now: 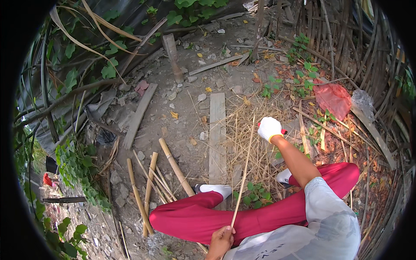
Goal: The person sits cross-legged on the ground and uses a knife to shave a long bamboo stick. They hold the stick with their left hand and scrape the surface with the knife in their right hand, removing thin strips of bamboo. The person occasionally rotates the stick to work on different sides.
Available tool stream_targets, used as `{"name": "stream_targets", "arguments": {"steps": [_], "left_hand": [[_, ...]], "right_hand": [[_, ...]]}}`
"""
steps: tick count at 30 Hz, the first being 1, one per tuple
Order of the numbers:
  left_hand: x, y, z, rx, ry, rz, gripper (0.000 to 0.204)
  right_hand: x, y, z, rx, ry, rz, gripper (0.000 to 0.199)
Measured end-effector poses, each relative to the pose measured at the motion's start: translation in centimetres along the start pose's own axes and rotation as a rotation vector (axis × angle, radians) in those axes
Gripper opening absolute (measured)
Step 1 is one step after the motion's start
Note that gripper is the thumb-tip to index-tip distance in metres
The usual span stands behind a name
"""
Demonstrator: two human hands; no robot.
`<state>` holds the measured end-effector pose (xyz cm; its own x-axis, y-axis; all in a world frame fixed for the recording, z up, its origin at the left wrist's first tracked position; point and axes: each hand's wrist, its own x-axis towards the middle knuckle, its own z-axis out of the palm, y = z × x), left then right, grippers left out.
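Observation:
My bare left hand (pixel 220 242) is low in the view by my lap, its thumb and fingers closed on the lower end of a thin bamboo strip (pixel 245 171). The strip slants up and away past my red trousers, and its far end comes close to my right hand (pixel 269 128). That hand wears a white glove and is closed in a fist on a red-handled tool (pixel 284 131). Only bits of red show at either side of the glove; the rest of the tool is hidden. Thin pale shavings (pixel 242 138) lie scattered beneath the strip.
Bamboo poles (pixel 175 167) lie left of my knee. A flat wooden plank (pixel 217 130) stretches ahead of my foot, with another board (pixel 141 115) farther left. A red plastic bag (pixel 333 100) lies at right by a stick fence (pixel 346 39). A short post (pixel 173 58) stands ahead.

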<state>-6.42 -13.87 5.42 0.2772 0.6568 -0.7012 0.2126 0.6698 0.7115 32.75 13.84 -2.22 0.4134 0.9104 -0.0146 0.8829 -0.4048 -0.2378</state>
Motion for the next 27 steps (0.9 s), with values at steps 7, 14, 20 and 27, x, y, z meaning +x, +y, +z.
{"name": "stream_targets", "arguments": {"steps": [7, 14, 20, 27], "left_hand": [[-0.6, -12.0, -7.9, 0.438, 0.138, 0.435, 0.016], [-1.8, -7.0, -7.0, -0.31, 0.036, 0.075, 0.032], [-0.3, -0.3, -3.2, -0.27, -0.052, 0.022, 0.044], [2.3, 1.0, -0.3, -0.103, 0.09, 0.139, 0.035]], "right_hand": [[3.5, 3.0, -0.2, -0.015, -0.022, 0.173, 0.026], [1.5, 6.5, 0.8, -0.094, -0.048, 0.084, 0.028], [-4.3, 1.3, -2.6, 0.126, -0.071, -0.145, 0.031], [-11.3, -5.6, -5.5, 0.186, -0.249, -0.406, 0.032]]}}
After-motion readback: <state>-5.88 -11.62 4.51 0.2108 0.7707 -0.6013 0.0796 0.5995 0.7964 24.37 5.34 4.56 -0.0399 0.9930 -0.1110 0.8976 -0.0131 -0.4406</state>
